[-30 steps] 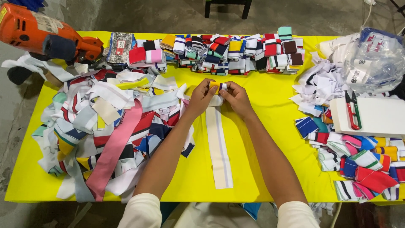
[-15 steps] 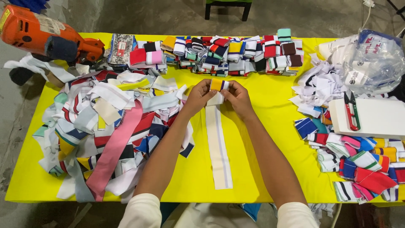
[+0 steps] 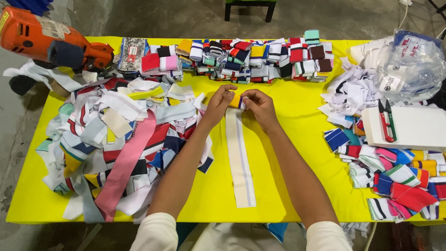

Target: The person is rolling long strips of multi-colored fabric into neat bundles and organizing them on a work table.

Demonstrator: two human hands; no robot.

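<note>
In the head view, both hands meet at the far end of a long white strip (image 3: 240, 158) that lies flat on the yellow table (image 3: 288, 186) and runs from the fingers back toward the person. The left hand (image 3: 218, 103) and the right hand (image 3: 258, 104) have their fingers closed in a pinch on the rolled end (image 3: 236, 101) of this strip, where yellow, white and blue bands show. Compared with one second ago, the hands sit at almost the same place and the flat part of the strip looks about as long as it did; the small roll between the fingers seems a little tighter, but the change is slight and I cannot be sure. I judge that the rolling has only begun, because most of the strip is flat.

Beyond the fingers, further on the table, stands a row of finished rolls (image 3: 260, 58) in many colours. To the left of the left hand lies a big loose pile of strips (image 3: 116, 139), touching the left forearm. To the right of the right hand, well apart, are more rolls (image 3: 399, 176), a white board (image 3: 418, 128) with small red snips (image 3: 386, 120) on it, and a clear plastic bag (image 3: 409, 65)
</note>
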